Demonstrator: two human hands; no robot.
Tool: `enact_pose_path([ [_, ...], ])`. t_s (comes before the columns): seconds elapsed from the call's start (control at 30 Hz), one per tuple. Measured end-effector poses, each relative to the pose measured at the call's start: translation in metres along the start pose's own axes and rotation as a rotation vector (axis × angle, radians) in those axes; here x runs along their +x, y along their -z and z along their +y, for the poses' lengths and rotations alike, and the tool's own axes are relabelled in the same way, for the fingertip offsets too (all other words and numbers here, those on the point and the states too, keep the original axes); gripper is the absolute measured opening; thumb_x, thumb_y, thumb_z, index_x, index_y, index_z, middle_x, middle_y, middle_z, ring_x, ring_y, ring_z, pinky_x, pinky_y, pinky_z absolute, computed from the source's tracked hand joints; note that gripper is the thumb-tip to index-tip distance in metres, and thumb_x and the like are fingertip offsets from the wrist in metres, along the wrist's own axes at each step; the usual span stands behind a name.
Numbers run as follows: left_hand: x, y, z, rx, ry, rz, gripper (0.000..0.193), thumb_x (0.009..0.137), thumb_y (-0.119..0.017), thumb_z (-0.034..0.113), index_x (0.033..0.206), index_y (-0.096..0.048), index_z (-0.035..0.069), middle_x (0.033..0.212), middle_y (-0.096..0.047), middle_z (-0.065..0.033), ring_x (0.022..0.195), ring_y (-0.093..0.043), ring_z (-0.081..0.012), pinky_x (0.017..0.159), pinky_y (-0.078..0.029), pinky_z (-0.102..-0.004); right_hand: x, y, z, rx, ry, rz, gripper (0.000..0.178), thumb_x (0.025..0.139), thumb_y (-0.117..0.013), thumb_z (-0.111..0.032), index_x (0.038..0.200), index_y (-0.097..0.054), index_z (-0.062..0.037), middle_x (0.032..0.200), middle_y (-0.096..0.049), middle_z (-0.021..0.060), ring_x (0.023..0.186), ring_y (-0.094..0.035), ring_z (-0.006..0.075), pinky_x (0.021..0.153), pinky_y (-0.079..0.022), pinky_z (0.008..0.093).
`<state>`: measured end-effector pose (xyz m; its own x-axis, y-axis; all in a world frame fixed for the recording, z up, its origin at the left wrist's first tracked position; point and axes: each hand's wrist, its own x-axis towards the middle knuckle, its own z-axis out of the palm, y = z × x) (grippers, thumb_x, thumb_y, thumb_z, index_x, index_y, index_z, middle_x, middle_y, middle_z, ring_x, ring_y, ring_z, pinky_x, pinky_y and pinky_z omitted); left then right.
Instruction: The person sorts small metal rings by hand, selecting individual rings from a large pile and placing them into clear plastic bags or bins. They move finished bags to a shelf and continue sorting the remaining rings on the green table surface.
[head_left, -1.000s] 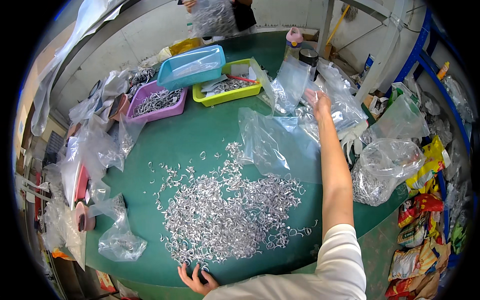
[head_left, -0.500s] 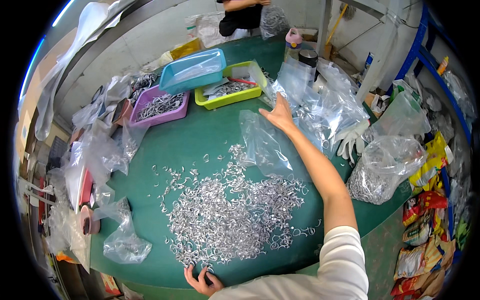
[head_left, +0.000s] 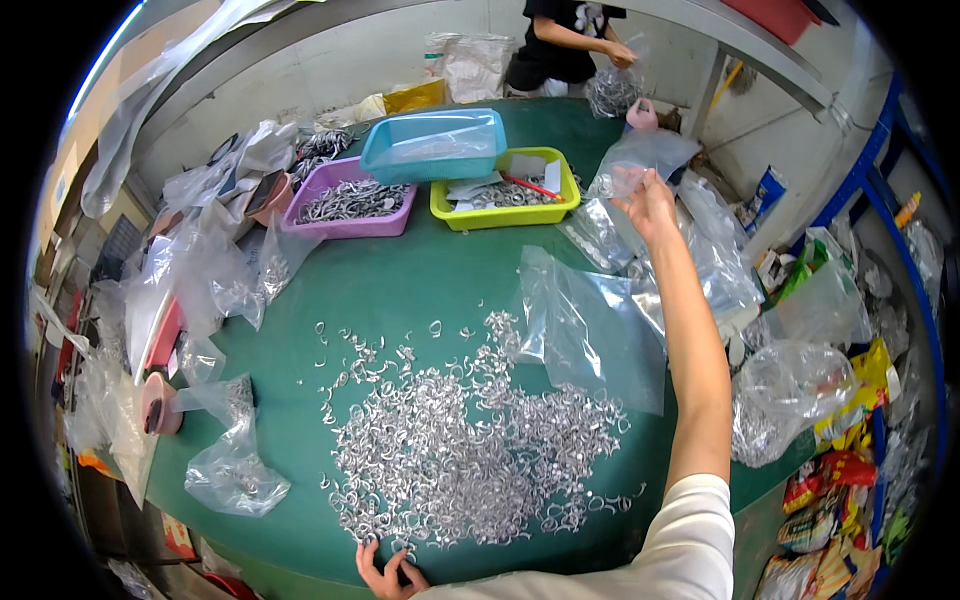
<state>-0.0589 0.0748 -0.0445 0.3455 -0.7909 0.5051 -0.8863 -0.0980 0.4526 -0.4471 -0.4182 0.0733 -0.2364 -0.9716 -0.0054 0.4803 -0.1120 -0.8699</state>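
A wide heap of small silvery metal rings [head_left: 470, 465], many of them open or curved, lies spread on the green table. At its near edge is my left hand [head_left: 388, 574], fingers curved and apart, the fingertips touching a few rings. My right arm stretches to the far right. There my right hand [head_left: 648, 208] pinches a clear plastic bag [head_left: 655, 148] among other bags, its thumb held out to the side. Just left of that forearm a flat clear bag [head_left: 585, 325] lies beside the heap.
Behind the heap stand a purple basket [head_left: 350, 228] and a yellow-green basket [head_left: 505, 215] holding metal parts, with a blue basket [head_left: 433, 145] resting across them. Bags crowd the left side; a filled bag [head_left: 770, 415] stands right. Across the table a person [head_left: 570, 45] handles a bag.
My right hand has drawn the clear bag up and away from the baskets, over where the bottles stood in sight. The view has shifted. My left hand stays at the heap's near edge.
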Motion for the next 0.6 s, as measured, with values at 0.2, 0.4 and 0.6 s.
enact_pose_path([
  [0.2,0.011,0.001,-0.005,-0.002,-0.176,-0.007,0.017,0.065,-0.061,0.003,0.081,-0.061,0.008,0.111,-0.052,-0.0198,0.106,-0.047,-0.0405,0.089,-0.039,-0.0468,0.109,-0.024,0.007,-0.147,0.315,0.112,0.04,0.094,-0.035,-0.029,0.125,-0.033,-0.0039,0.124,-0.043,0.0148,0.107,-0.048,0.0331,0.08,-0.044,0.0553],
  [0.4,-0.001,0.001,-0.02,-0.001,-0.192,0.031,0.023,0.063,-0.058,-0.002,0.082,-0.066,0.009,0.112,-0.051,-0.0182,0.108,-0.046,-0.0391,0.089,-0.041,-0.0446,0.165,-0.004,0.086,-0.494,-0.017,0.361,0.041,0.084,-0.044,-0.018,0.121,-0.039,-0.0012,0.114,-0.049,0.0194,0.097,-0.054,0.0347,0.081,-0.046,0.0456],
  [0.6,-0.005,-0.015,-0.026,-0.084,-0.172,-0.011,0.024,0.063,-0.06,-0.003,0.084,-0.066,0.006,0.113,-0.048,-0.0206,0.106,-0.047,-0.0389,0.081,-0.045,-0.0423,0.184,0.055,0.071,-0.889,0.286,0.327,0.031,0.078,-0.047,-0.01,0.103,-0.057,0.0029,0.105,-0.058,0.0222,0.095,-0.058,0.0341,0.084,-0.044,0.0351],
])
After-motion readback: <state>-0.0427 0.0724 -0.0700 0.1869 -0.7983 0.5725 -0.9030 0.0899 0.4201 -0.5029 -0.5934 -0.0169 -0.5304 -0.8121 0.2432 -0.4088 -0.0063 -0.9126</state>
